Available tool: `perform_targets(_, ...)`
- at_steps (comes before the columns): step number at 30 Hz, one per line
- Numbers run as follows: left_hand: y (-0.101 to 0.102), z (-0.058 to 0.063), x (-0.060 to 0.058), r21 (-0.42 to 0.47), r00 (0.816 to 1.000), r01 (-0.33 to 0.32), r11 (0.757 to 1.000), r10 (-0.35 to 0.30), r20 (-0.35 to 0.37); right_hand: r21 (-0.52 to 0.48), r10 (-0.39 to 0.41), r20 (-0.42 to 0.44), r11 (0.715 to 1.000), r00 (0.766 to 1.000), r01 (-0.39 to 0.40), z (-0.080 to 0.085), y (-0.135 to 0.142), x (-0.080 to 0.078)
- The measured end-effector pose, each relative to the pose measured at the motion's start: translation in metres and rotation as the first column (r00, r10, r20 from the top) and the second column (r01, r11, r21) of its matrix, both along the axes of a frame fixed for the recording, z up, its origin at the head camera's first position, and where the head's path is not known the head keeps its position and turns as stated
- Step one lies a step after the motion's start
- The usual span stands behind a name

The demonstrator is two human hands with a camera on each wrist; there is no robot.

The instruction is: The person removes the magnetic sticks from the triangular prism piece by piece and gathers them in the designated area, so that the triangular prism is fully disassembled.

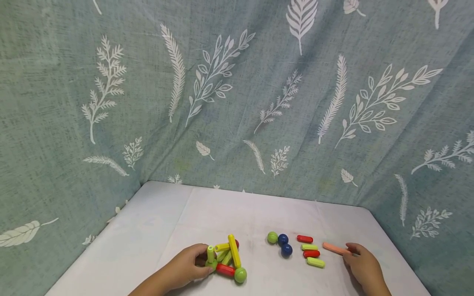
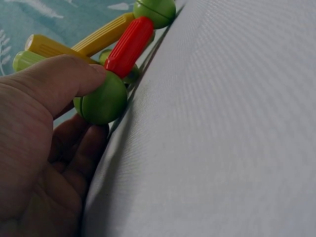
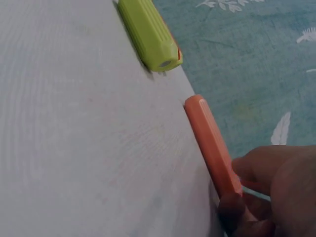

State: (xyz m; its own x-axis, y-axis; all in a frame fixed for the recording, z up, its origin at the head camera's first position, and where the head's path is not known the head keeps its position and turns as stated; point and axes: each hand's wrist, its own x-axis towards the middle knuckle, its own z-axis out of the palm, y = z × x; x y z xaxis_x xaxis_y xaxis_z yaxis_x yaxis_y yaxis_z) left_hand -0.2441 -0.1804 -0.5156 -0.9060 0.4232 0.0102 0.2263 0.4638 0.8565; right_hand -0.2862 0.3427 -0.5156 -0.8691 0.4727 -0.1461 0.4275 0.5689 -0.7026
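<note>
My left hand [image 1: 189, 265] holds a green ball [image 2: 104, 98] at the corner of a joined frame of rods and balls, thumb on top and fingers beneath. From that ball a light green rod [image 1: 210, 253] stands upright. A red rod [image 1: 225, 270] links it to another green ball [image 1: 240, 275], which meets a long yellow rod [image 1: 234, 250]. At the right, my right hand [image 1: 364, 265] pinches one end of an orange rod [image 1: 334, 248] between thumb and fingers. The orange rod [image 3: 210, 143] lies along the white table, its far end pointing away from the hand.
Mid-table sit a loose green ball [image 1: 272, 237] and two dark blue balls [image 1: 286, 250]. Between them and the orange rod lie short red rods [image 1: 305, 239] and light green rods [image 1: 315, 262]. A leaf-patterned green cloth [image 1: 237, 102] hangs behind the white table [image 1: 259, 209] and along its sides.
</note>
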Motion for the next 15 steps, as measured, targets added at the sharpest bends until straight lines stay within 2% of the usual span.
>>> perform_targets(2, 0.001, 0.000, 0.000, 0.000, 1.000, -0.001, 1.000, 0.001, 0.002, -0.028, -0.020, -0.021, 0.999, 1.000, 0.020, 0.001, 0.000, 0.001)
perform_targets(6, 0.000, -0.001, 0.000, -0.002, 1.000, -0.009, 1.000, 0.009, 0.003, -0.014, -0.042, -0.097, 0.999, 0.994, 0.041, 0.009, -0.009, 0.003)
perform_targets(11, 0.000, -0.001, 0.000, -0.006, 1.000, -0.015, 1.000, 0.015, 0.000, -0.001, -0.017, -0.182, 1.000, 0.983, 0.017, 0.025, -0.043, 0.006)
perform_targets(15, 0.001, -0.001, 0.000, -0.010, 1.000, -0.012, 1.000, 0.012, -0.003, -0.003, 0.037, -0.191, 0.999, 0.981, -0.038, 0.034, -0.073, 0.009)
